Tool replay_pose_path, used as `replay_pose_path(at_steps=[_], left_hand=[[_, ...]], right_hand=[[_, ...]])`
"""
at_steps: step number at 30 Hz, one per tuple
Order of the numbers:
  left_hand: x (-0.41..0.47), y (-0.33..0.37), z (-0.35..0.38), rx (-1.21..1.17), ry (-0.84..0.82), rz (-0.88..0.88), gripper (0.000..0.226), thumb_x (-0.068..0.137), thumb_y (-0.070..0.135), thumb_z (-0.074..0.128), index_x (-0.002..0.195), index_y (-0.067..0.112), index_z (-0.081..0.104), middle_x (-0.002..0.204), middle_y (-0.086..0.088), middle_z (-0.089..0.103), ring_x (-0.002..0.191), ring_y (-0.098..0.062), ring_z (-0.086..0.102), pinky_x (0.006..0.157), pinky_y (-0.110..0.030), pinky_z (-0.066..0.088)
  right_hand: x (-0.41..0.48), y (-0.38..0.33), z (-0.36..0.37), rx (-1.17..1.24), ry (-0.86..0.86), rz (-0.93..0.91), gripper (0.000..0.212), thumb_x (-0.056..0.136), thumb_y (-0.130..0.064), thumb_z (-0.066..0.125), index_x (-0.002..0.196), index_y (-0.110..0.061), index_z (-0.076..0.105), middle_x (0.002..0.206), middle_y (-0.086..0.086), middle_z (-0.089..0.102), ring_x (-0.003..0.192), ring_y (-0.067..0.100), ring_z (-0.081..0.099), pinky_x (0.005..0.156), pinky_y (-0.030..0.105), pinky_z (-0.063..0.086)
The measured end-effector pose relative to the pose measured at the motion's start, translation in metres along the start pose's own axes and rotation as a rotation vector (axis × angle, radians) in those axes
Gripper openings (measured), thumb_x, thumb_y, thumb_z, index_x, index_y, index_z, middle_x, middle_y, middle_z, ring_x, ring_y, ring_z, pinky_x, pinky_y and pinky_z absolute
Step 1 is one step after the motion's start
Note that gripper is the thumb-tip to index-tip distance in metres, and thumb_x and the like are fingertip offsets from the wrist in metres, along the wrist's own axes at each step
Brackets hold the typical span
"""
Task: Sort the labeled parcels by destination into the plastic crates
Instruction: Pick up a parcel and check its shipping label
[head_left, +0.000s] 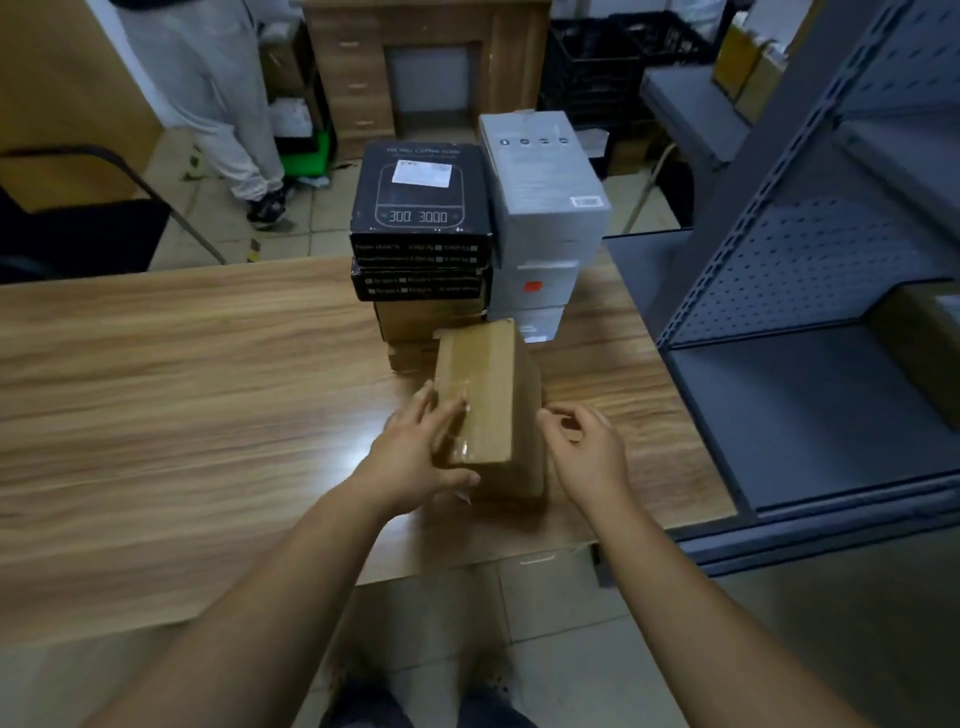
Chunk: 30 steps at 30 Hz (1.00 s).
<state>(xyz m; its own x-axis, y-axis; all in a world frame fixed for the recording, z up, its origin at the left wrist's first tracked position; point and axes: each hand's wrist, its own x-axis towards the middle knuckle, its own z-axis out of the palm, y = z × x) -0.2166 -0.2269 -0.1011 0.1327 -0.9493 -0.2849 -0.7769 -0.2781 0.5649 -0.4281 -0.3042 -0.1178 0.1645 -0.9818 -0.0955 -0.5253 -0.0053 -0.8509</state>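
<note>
A wood-grain tabletop (182, 374) carries a taped brown parcel (488, 395), a black-and-brown box stack (421, 270) and stacked grey boxes (540, 218).

Could not read the label (422, 172) on the black box (421, 208). Lost the lowest carton (408, 357) partly behind the parcel (483, 374). Saw only legs of the bystander (218, 104), cropped above.
</note>
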Motion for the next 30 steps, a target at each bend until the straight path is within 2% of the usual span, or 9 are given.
replay_pose_path(at_steps=[4, 9, 14, 16, 18, 21, 24, 26, 30], left_hand=[[0.004, 0.007, 0.015, -0.086, 0.017, -0.008, 0.089, 0.078, 0.044, 0.079, 0.151, 0.037, 0.031, 0.161, 0.002, 0.023, 0.147, -0.023, 0.023, 0.118, -0.038, 0.026], [-0.003, 0.01, 0.021, -0.128, 0.035, -0.042, 0.08, 0.084, 0.032, 0.075, 0.152, 0.031, 0.033, 0.147, 0.004, 0.047, 0.131, -0.015, 0.046, 0.105, -0.026, 0.037], [-0.005, 0.003, 0.004, -0.073, 0.124, 0.031, 0.081, 0.081, 0.039, 0.076, 0.15, 0.034, 0.034, 0.144, 0.005, 0.046, 0.128, -0.018, 0.045, 0.105, -0.037, 0.04], [-0.003, 0.009, 0.001, -0.114, 0.11, 0.077, 0.09, 0.078, 0.04, 0.079, 0.153, 0.033, 0.029, 0.146, 0.006, 0.042, 0.131, -0.016, 0.041, 0.11, -0.034, 0.035], [0.0, 0.014, 0.003, -0.116, 0.085, 0.111, 0.092, 0.077, 0.043, 0.08, 0.153, 0.032, 0.028, 0.151, 0.008, 0.036, 0.138, -0.015, 0.032, 0.112, -0.03, 0.028], [0.005, 0.01, 0.013, -0.047, 0.079, 0.053, 0.085, 0.079, 0.051, 0.075, 0.151, 0.031, 0.033, 0.158, 0.006, 0.024, 0.142, -0.02, 0.023, 0.114, -0.038, 0.025], [0.01, 0.01, 0.028, 0.078, 0.018, -0.026, 0.08, 0.083, 0.052, 0.07, 0.151, 0.035, 0.032, 0.162, 0.002, 0.015, 0.146, -0.025, 0.016, 0.117, -0.046, 0.025], [0.011, 0.015, 0.038, 0.044, 0.017, -0.044, 0.077, 0.085, 0.045, 0.07, 0.151, 0.033, 0.031, 0.161, 0.0, 0.02, 0.144, -0.025, 0.023, 0.115, -0.045, 0.03], [0.005, 0.011, 0.047, 0.024, 0.111, -0.061, 0.071, 0.089, 0.042, 0.066, 0.15, 0.027, 0.033, 0.15, 0.004, 0.039, 0.13, -0.017, 0.045, 0.101, -0.035, 0.044]], right_hand=[[-0.002, -0.001, -0.002, -0.026, -0.126, 0.025, 0.052, 0.088, -0.041, 0.07, 0.135, -0.023, 0.056, 0.127, -0.011, 0.047, 0.116, 0.009, 0.05, 0.099, 0.03, 0.047], [-0.005, 0.004, 0.007, -0.033, -0.16, 0.0, 0.056, 0.089, -0.033, 0.073, 0.141, -0.026, 0.051, 0.125, -0.017, 0.041, 0.115, 0.004, 0.045, 0.101, 0.028, 0.044], [0.002, 0.007, 0.018, 0.099, -0.243, 0.068, 0.052, 0.09, -0.029, 0.072, 0.138, -0.031, 0.054, 0.127, -0.009, 0.054, 0.108, 0.01, 0.058, 0.091, 0.027, 0.051], [0.006, 0.014, 0.016, 0.213, -0.27, 0.169, 0.044, 0.088, -0.031, 0.072, 0.13, -0.037, 0.058, 0.129, -0.004, 0.061, 0.102, 0.007, 0.064, 0.085, 0.023, 0.053], [0.011, 0.024, 0.008, 0.228, -0.189, 0.242, 0.032, 0.085, -0.042, 0.071, 0.115, -0.04, 0.062, 0.128, -0.001, 0.065, 0.106, 0.011, 0.065, 0.093, 0.032, 0.053], [0.012, 0.029, -0.012, 0.159, -0.117, 0.266, 0.037, 0.095, -0.043, 0.06, 0.129, -0.028, 0.061, 0.125, -0.004, 0.06, 0.114, 0.015, 0.057, 0.096, 0.034, 0.049], [0.01, 0.032, -0.019, 0.121, -0.233, 0.231, 0.046, 0.093, -0.046, 0.064, 0.134, -0.027, 0.055, 0.12, -0.008, 0.059, 0.11, 0.012, 0.057, 0.092, 0.032, 0.048], [0.007, 0.036, -0.017, 0.054, -0.299, 0.208, 0.046, 0.087, -0.038, 0.073, 0.129, -0.031, 0.055, 0.123, -0.007, 0.062, 0.107, 0.011, 0.059, 0.09, 0.031, 0.05], [0.008, 0.039, -0.007, 0.045, -0.362, 0.137, 0.059, 0.089, -0.028, 0.073, 0.142, -0.034, 0.047, 0.125, -0.014, 0.054, 0.104, 0.002, 0.053, 0.078, 0.016, 0.043]])
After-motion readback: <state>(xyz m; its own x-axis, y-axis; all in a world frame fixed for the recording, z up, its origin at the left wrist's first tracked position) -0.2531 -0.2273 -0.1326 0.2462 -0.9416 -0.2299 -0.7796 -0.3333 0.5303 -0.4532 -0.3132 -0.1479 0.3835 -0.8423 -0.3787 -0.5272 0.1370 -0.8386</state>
